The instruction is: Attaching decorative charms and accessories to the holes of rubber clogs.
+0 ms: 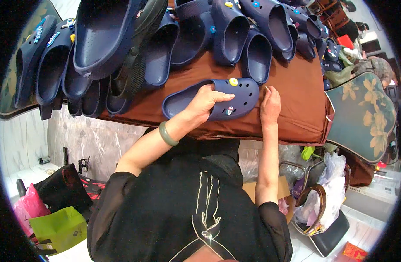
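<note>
A navy blue clog [242, 96] with holes in its upper lies sideways over the brown cloth, its toe to the right. My left hand [202, 102] grips it at the opening, thumb stretched along the upper. A yellow and white charm [233, 81] sits at its far side, and a small pale, multicoloured charm [229, 111] at its near side. Just right of the toe, apart from it, my right hand [270, 107] has its fingers bent together. A tiny pale spot shows at those fingertips; whether it is a held piece or a nail, I cannot make out.
Many more navy clogs [258, 56] crowd the far side of the table with the brown cloth [296, 105]. Floral-backed chairs [362, 113] stand at both ends. Below are a green bag [58, 229], a pink bag [29, 204] and a chair holding plastic bags [325, 201].
</note>
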A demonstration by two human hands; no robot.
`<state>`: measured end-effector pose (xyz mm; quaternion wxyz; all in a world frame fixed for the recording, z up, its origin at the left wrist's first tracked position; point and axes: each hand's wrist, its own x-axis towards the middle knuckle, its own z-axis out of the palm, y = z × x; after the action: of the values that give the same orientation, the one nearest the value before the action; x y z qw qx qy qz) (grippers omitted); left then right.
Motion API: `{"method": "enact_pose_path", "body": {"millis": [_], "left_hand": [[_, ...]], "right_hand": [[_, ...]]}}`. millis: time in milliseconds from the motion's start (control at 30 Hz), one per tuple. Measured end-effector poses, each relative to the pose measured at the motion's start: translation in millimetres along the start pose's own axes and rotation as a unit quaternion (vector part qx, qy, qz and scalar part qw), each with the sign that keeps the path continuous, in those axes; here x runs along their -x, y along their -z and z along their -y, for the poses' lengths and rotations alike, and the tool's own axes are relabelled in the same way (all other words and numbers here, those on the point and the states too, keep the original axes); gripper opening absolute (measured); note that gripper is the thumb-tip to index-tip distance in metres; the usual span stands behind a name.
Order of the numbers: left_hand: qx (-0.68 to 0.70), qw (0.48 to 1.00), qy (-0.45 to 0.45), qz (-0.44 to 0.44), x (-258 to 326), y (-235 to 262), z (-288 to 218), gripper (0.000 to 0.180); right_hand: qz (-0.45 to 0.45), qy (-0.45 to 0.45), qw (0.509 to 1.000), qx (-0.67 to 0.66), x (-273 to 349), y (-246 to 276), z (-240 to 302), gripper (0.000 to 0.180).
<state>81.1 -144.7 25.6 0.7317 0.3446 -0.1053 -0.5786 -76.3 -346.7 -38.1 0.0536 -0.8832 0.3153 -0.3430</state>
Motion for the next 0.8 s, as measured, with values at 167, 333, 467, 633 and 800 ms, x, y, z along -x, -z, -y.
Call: {"method": "enact_pose_path", "body": {"millis": [167, 333, 467, 633, 800], "left_hand": [[-0.015, 1.0, -0.009, -0.011, -1, 5, 3, 0.038], [-0.021, 0.999, -0.017, -0.046, -3, 3, 4, 0.035], [-0.018, 0.999, -0.013, -0.037, -6, 7, 5, 0.036], [-0.015, 1.0, -0.008, -0.019, -8, 8, 4, 0.036], [-0.033, 0.999, 0.0, -0.023, -9, 12, 5, 0.033]], "right_hand": [[0.02, 0.052, 0.995, 0.078, -5, 21, 9, 0.027], [0.114, 0.023, 0.968, -0.222, -33, 44, 66, 0.034], [0.285, 0.176, 0.899, -0.28, -64, 26, 93, 0.031], [0.308, 0.093, 0.904, -0.281, -62, 11, 94, 0.021], [0.246, 0.113, 0.928, -0.255, -56, 10, 104, 0.017]]}}
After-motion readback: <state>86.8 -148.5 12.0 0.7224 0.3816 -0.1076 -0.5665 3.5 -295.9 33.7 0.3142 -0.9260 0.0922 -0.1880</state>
